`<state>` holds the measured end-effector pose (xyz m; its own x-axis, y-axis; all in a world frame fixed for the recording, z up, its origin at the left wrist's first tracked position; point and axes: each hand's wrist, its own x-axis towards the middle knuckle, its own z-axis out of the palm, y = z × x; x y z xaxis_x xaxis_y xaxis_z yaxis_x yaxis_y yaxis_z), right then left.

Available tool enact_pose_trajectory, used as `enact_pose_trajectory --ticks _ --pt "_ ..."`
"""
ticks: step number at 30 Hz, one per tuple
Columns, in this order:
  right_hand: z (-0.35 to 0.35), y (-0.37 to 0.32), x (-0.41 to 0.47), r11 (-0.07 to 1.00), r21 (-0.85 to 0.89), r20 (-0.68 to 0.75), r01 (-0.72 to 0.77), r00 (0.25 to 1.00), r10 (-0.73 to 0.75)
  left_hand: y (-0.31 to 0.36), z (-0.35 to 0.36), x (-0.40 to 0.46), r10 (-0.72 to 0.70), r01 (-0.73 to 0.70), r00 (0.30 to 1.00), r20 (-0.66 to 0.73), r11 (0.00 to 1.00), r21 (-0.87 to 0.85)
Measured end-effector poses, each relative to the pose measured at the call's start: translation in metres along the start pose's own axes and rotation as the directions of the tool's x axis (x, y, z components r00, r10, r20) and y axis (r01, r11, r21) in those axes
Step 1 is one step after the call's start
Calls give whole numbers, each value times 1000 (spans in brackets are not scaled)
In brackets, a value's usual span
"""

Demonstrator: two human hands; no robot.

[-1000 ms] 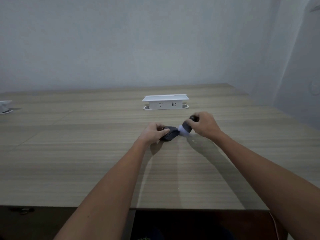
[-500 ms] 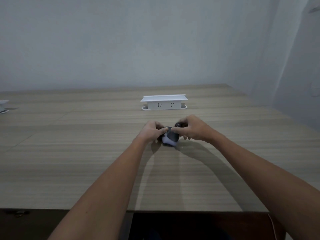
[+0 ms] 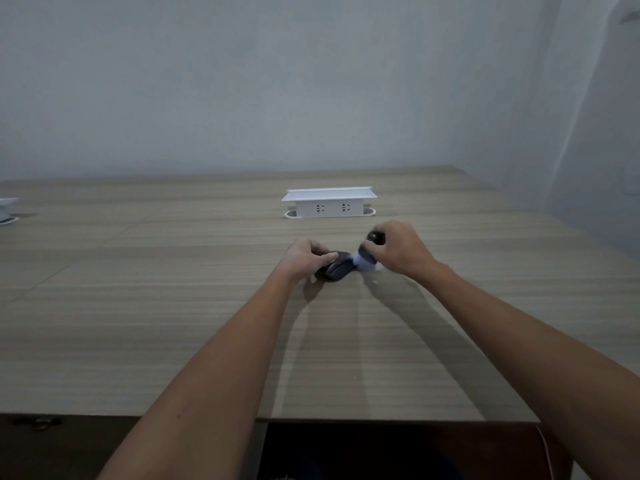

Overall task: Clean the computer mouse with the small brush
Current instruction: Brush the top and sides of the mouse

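Mouse [image 3: 336,270] gripped by left hand [image 3: 304,257], right hand [image 3: 401,249] holding brush [image 3: 367,259] against it

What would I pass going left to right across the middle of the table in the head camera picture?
White box at the table's left edge → left hand → mouse → brush → right hand.

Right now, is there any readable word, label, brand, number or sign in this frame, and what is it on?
None readable.
White socket box: socket openings only, no lettering.
Mouse: dark, any marking too small and dim to read.
Brush: no visible print.
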<state>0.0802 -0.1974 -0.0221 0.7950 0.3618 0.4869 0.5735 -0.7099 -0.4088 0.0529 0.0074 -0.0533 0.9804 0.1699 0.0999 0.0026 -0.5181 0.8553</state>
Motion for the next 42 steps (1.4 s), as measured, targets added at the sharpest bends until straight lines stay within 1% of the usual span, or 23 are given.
enact_pose_trajectory --ticks 1,3,4,5,8,9,10,12,13,15,17,19,22,24,27,28,29,32,34,36,38,39,42 --pt "-2 -2 -1 998 66 26 23 999 -24 0 0 0 0 0 1000 8 1000 -6" --pt "-6 -9 -6 974 226 152 29 986 -65 1 -1 0 2 -1 1000 15 1000 -24" --pt "-5 -11 -7 969 245 192 27 978 -76 1 -1 0 2 -2 1000 13 999 -34" --pt "-2 -11 -7 978 206 181 38 981 -76 1 0 0 1 0 1000 9 999 -41" --pt "5 -4 -2 999 -6 34 38 999 -38 0 1 0 -10 10 1000 6 999 -40" --pt "4 -3 -2 999 -8 15 37 999 -37 0 1 0 -9 9 1000 6 999 -36" --pt "3 -4 -3 998 43 34 41 999 -42 0 0 0 -3 3 1000 7 999 -32" --pt "-3 -10 -7 978 203 152 42 986 -74 -1 0 1 10 -10 1000 8 1000 -29" --pt "-3 -12 -8 971 236 200 38 976 -87 -1 0 2 15 -15 1000 8 1000 -27" --pt "0 -8 -7 987 156 160 40 985 -65 -1 0 2 12 -12 1000 7 1000 -27" --pt "3 0 -4 1000 11 33 16 999 -17 -1 0 1 3 -3 1000 6 1000 -23" --pt "1 3 -4 1000 28 18 8 1000 -9 -2 0 1 3 -3 1000 3 1000 -23" --pt "-4 -6 -8 976 211 163 46 983 -81 -2 0 2 5 -5 1000 2 999 -40" --pt "1 -6 -7 984 168 156 53 985 -79 -3 1 3 2 -1 1000 7 999 -45" --pt "6 3 -2 1000 3 15 -15 1000 15 -3 2 2 -10 10 1000 5 999 -39" --pt "5 4 -2 1000 -6 8 -25 1000 25 -4 2 2 -11 11 1000 1 999 -37" --pt "2 1 -3 999 34 39 -14 999 13 -4 2 2 -10 9 1000 -3 999 -41" --pt "-4 -13 -9 966 259 208 9 976 -65 -4 0 1 0 -1 1000 -9 999 -52" --pt "0 -14 -7 974 225 162 6 986 -43 -2 0 0 4 -4 1000 -5 999 -47" --pt "4 -6 -1 996 85 32 -22 999 19 0 1 -1 -10 10 1000 -3 999 -42" --pt "3 -3 -1 999 18 -4 -50 999 50 -2 2 0 -26 26 1000 -6 999 -33" --pt "2 -3 -2 998 51 19 -39 999 38 -2 2 0 -30 30 1000 -8 999 -39" --pt "0 -14 -8 958 284 188 -26 982 -29 -3 1 0 -20 19 1000 -10 997 -69"
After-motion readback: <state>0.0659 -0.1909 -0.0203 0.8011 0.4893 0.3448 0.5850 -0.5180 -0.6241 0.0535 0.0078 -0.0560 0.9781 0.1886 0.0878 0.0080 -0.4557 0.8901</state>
